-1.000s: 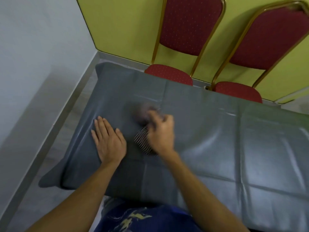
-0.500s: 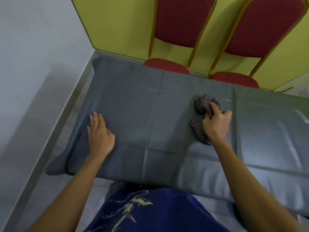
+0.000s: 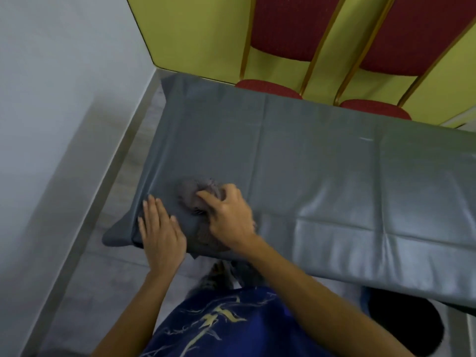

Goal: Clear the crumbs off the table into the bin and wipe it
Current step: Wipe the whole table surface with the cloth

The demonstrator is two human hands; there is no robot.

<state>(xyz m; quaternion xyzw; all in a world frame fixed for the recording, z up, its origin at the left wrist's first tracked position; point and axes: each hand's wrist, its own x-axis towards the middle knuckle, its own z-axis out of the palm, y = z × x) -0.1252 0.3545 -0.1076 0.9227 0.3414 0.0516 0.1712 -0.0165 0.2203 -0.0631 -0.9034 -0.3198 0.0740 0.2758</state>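
Holding blurred, seemingly striped crumpled cloth (image 3: 197, 195) in right hand (image 3: 229, 217) grip at long table (image 3: 322, 163) left end; pinning slack grey cover (image 3: 206, 130) with wide, flat left hand (image 3: 161, 233) grip. Could drag cover askew, spilling sweepings floorward.

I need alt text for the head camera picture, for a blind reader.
The right hand grips a bunched, blurred cloth on a grey-covered table near its left end, and the left hand lies flat beside it. Two red chairs stand behind the table, against a yellow wall.
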